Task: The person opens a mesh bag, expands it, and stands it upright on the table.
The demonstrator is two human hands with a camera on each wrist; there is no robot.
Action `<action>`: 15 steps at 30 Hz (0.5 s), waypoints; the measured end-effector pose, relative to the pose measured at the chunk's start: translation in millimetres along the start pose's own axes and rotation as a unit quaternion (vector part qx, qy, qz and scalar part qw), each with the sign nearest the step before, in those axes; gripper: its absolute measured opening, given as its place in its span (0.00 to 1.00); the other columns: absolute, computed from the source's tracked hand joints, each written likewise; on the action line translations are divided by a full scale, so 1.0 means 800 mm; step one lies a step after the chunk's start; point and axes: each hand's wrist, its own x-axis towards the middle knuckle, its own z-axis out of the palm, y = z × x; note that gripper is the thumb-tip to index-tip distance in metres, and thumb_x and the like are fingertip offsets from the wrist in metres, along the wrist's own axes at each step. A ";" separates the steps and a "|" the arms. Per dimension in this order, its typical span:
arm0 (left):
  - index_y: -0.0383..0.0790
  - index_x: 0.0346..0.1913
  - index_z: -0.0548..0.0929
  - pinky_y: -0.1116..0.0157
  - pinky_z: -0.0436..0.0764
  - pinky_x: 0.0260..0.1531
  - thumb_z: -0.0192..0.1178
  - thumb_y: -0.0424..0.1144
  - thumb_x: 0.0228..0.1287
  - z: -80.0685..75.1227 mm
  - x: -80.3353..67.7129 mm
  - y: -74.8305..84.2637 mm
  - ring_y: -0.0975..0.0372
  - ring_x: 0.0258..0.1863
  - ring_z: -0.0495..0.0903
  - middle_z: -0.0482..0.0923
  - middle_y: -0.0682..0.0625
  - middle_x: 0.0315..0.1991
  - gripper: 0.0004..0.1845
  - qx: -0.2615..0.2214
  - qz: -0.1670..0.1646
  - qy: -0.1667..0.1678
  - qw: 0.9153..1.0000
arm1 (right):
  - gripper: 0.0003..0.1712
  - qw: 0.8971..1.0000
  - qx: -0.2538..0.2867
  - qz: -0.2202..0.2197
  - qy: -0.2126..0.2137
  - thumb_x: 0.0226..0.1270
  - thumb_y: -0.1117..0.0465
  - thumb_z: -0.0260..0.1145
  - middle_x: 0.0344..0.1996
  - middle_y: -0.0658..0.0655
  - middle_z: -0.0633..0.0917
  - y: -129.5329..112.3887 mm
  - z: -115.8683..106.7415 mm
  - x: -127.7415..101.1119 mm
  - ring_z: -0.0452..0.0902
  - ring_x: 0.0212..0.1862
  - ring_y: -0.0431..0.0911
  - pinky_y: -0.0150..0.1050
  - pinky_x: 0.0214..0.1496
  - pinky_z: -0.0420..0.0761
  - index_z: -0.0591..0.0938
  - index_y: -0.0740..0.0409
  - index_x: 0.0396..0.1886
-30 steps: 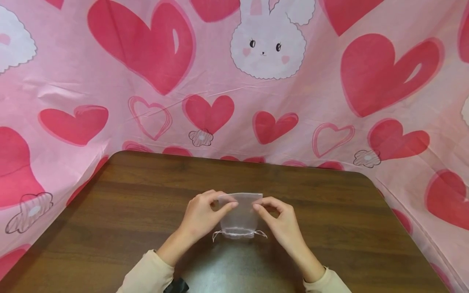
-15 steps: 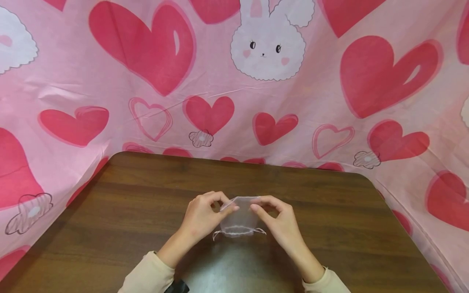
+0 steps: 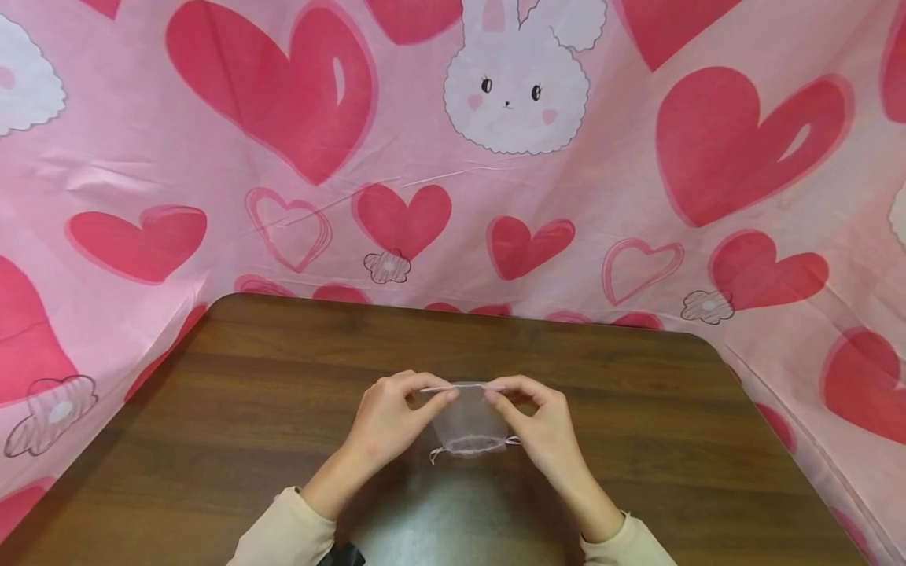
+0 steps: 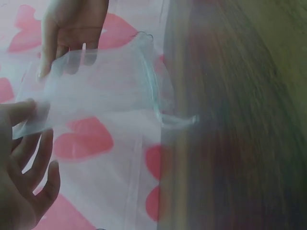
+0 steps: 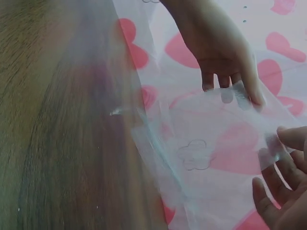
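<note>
A sheer white drawstring pouch (image 3: 469, 417) hangs between both hands above the table, its drawstring end (image 3: 476, 446) lowest. My left hand (image 3: 392, 409) pinches one upper corner between thumb and fingers; my right hand (image 3: 543, 410) pinches the other. In the left wrist view the see-through pouch (image 4: 100, 88) stretches toward the cord, with fingers visible through the mesh. The right wrist view has the pouch (image 5: 211, 134) spread flat, a cord loop sticking out at its side. Nothing shows inside the fabric.
The dark brown wooden table (image 3: 283, 362) has rounded far corners. Pink cloth (image 3: 425, 157) printed with hearts and a rabbit surrounds it at the back and sides. A small black object (image 3: 343, 554) sits beside the left sleeve (image 3: 290, 527) at the bottom edge.
The pouch's upper edge has folded and now lies straighter between the fingertips. Its lower end has swung slightly right. Both hands stay nearly in place, still pinching the corners.
</note>
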 end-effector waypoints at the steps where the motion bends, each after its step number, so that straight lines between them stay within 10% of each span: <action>1: 0.57 0.33 0.90 0.67 0.75 0.29 0.75 0.44 0.54 0.001 0.000 0.000 0.69 0.26 0.75 0.81 0.69 0.26 0.05 -0.002 -0.001 0.006 1.000 | 0.05 1.000 0.001 0.006 -0.003 0.60 0.65 0.74 0.33 0.51 0.87 0.000 0.001 0.000 0.80 0.34 0.42 0.34 0.36 0.78 0.88 0.56 0.37; 15: 0.57 0.37 0.87 0.67 0.76 0.29 0.77 0.41 0.51 0.010 0.000 0.005 0.69 0.26 0.76 0.82 0.68 0.30 0.11 -0.071 -0.019 -0.008 0.997 | 0.04 0.997 0.001 0.058 0.041 0.58 0.63 0.76 0.28 0.49 0.86 -0.001 0.007 0.002 0.78 0.32 0.41 0.33 0.35 0.74 0.88 0.56 0.31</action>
